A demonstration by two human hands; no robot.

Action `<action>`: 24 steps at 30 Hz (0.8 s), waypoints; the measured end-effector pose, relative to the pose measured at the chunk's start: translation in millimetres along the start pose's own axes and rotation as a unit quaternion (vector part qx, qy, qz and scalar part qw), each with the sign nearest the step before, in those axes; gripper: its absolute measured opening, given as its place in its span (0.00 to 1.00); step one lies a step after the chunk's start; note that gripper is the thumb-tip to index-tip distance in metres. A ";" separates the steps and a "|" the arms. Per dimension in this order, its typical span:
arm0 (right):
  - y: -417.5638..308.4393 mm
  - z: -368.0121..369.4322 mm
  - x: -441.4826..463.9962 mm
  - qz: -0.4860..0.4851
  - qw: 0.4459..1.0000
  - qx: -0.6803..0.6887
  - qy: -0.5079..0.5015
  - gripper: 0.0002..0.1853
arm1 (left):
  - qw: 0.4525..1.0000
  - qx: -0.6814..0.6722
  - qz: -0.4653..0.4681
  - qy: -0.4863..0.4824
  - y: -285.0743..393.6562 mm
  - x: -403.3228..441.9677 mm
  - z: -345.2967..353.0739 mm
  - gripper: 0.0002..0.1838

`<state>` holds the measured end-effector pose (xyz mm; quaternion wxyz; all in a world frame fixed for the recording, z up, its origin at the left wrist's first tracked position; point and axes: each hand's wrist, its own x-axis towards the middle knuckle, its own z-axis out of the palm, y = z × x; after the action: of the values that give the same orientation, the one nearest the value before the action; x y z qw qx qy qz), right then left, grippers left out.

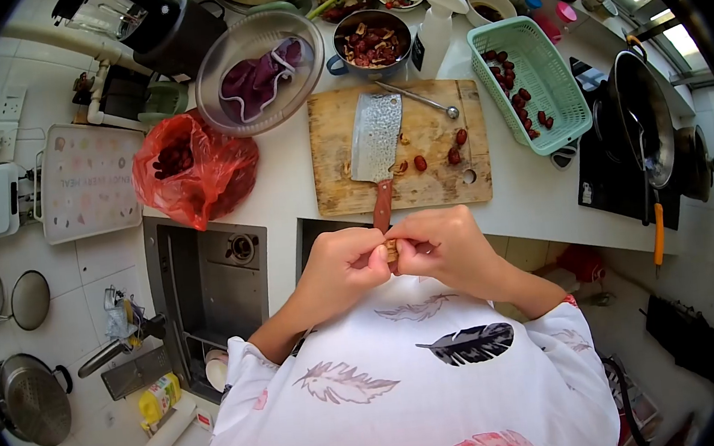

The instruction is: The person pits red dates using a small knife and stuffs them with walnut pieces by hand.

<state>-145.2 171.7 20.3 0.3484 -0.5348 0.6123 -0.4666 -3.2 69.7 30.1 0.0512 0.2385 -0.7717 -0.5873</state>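
My left hand (pixel 350 258) and my right hand (pixel 441 247) meet in front of my chest, at the counter's near edge. Thumbs and fingertips of both pinch a small tan-brown piece (pixel 392 251) that resembles opened date flesh; much of it is hidden. Just beyond lies a cleaver (pixel 378 135) on the wooden cutting board (pixel 337 199), its red-brown handle pointing at my hands. Whole red dates (pixel 420 163) and tan scraps rest to the right of the blade. A thin metal rod with a round end (pixel 427 100) lies across the board's far side.
A blue pot (pixel 373 73) holds cut dates. Whole dates sit in a green basket (pixel 564 100) on the right and a red plastic bag (pixel 198 182) on the left. A spray bottle (pixel 432 39) stands behind the board. The sink (pixel 182 326) is at left, a wok (pixel 659 142) at right.
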 end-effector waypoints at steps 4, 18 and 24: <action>-4.7 -1.5 3.1 0.093 0.990 0.102 -0.001 0.10 | 0.998 0.003 0.054 0.033 1.1 -2.5 0.2 0.05; 15.6 -0.7 3.5 0.207 0.892 0.389 0.098 0.07 | 0.983 -0.049 0.086 0.155 -22.8 7.6 13.9 0.07; 23.6 3.9 4.8 0.168 0.869 0.452 0.116 0.07 | 0.983 -0.018 0.074 0.166 -27.8 16.7 12.3 0.09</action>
<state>-150.3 166.1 -2.9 0.5514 -0.1502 0.4515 -0.6852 -13.7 67.9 -2.9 0.2263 0.2738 -0.7576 -0.5476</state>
